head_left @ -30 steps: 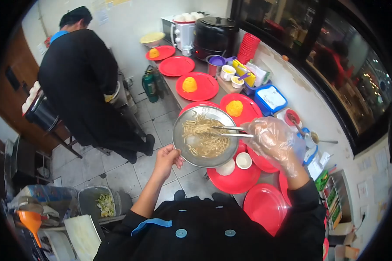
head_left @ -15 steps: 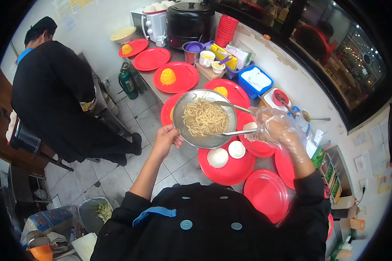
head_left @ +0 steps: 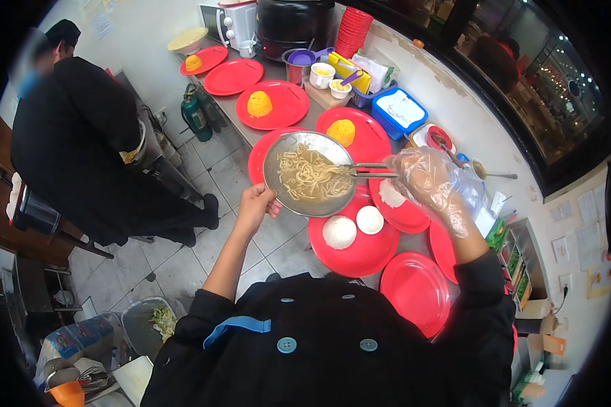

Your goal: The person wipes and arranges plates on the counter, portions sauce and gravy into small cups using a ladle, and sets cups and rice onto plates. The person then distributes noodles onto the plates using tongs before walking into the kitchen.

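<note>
My L hand [head_left: 256, 203] pinches the bowl [head_left: 271, 166] by its rim at 8 o'clock; gloved R hand [head_left: 424, 176] grips tongs [head_left: 370, 175] at 3. Noodles [head_left: 302, 173] lie in the bowl: prob. soft, slippery, light; best nipped mid-heap, gently.

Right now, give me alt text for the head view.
A bare left hand holds a metal bowl of noodles by the edge; the gloved right hand grips tongs in them. Red plates, some with yellow or white mounds, sit nearby; a coworker stands beyond.
</note>
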A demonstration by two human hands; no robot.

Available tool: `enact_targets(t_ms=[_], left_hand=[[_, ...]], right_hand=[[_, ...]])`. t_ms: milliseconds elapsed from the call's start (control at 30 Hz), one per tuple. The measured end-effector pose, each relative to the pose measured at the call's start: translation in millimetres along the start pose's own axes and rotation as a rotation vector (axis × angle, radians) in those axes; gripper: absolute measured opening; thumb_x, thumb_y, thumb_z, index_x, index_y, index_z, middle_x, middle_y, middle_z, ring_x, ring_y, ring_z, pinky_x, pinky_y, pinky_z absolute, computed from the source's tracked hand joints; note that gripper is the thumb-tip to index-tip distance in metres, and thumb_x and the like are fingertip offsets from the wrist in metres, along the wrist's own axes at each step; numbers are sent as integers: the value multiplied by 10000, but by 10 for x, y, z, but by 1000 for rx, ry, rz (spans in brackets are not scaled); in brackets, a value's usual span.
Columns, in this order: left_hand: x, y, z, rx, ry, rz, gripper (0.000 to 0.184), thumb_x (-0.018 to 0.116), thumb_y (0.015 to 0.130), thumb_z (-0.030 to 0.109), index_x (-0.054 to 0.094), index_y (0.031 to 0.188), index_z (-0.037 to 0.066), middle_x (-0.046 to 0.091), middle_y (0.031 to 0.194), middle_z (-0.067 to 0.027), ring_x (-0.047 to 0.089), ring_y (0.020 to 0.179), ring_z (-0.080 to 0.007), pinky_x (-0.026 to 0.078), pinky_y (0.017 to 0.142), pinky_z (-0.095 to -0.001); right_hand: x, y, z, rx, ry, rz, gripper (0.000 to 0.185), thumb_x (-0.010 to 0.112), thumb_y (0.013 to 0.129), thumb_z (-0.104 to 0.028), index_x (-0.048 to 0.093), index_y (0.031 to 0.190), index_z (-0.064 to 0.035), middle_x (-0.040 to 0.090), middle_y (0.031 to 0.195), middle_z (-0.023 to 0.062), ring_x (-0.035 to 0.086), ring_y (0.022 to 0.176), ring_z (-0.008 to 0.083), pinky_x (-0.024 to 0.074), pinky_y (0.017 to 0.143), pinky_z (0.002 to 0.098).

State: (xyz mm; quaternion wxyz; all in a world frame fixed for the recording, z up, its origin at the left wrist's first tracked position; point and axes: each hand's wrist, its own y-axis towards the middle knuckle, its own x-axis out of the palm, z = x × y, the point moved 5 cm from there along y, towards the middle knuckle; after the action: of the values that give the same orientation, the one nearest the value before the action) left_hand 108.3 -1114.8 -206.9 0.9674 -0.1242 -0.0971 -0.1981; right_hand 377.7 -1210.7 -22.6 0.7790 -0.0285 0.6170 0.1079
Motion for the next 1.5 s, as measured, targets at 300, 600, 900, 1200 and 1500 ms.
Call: enact_targets(t_ms=[300, 600, 900, 1200, 1500], left_hand=[[27, 94, -177, -3, 57, 8, 115, 496, 825, 92, 567, 791, 7, 604, 625, -79, 545, 462, -111, 459, 430, -231], [136, 126, -316, -9, 58, -44, 117, 495, 828, 95, 571, 817, 5, 606, 635, -74, 549, 475, -113, 462, 447, -233], [16, 99, -338, -9, 83, -20, 110, 491, 818, 84, 568, 805, 7, 601, 631, -74, 547, 472, -112, 462, 433, -234], [-32, 168, -362, -28, 122, -18, 110, 497, 810, 71, 563, 798, -16, 602, 638, -89, 558, 476, -129, 475, 439, -243], [20, 116, -231, -28, 138, -16, 122, 493, 809, 72, 565, 804, -26, 594, 627, -88, 552, 467, -131, 472, 435, -245]], right_hand=[[108, -116, 49, 8, 69, 33, 194, 641, 680, -221, 637, 829, -96, 650, 830, 96, 637, 765, 280, 504, 661, 411], [402, -50, -215, 101, 177, -209, 340, 626, 708, -300, 593, 964, -78, 640, 907, 116, 621, 871, 287, 505, 736, 412], [563, -170, -59, 142, 70, -220, 292, 676, 700, -275, 665, 968, -159, 649, 852, 80, 633, 797, 264, 511, 686, 392], [490, -509, 79, 184, 85, -79, 83, 593, 693, -180, 637, 717, -115, 633, 725, 89, 634, 684, 276, 498, 584, 410], [863, -620, 168, 406, 167, -336, 295, 658, 675, -278, 661, 924, -120, 638, 886, 90, 626, 845, 272, 494, 734, 375]])
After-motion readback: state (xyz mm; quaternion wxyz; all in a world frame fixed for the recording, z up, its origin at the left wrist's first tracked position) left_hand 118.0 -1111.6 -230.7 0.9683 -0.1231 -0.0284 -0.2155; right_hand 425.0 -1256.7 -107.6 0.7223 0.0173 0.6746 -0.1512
